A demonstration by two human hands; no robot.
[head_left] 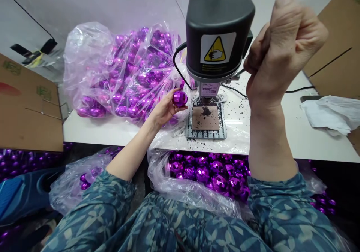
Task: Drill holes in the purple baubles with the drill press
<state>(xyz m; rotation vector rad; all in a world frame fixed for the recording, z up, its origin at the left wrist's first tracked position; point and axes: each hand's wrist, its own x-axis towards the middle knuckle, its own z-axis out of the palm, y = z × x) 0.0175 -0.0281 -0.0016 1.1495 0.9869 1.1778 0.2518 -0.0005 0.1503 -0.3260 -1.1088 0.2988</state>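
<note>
Tabletop: one white tabletop (92,132), running from side to side.
Boxes: two brown boxes, a left box (28,105) by the left end and a right box (334,38) by the right end.
Big bag: one clear bag (87,53), full of purple balls, on the left half; too many to count.
Drill machine: one black machine (221,23), near the middle, its foot close to the front edge.
Low bag: one clear bag (194,195) below the front edge, with more shiny balls (218,182), too many to count.
Cloth: one white cloth (332,113), by the right end.
Right hand: one right hand (287,45), up beside the machine, fingers curled in a fist; I can't tell what is inside.
Left hand: one left hand (165,109), fingers pinching one ball.
Board: one flat brown board (208,120) under the machine, with black bits on it.
Held ball: one purple ball (180,99), in the left fingers, left of the board and a bit farther from the front edge. It's round, so no long side. The left hand is nearer.
</note>
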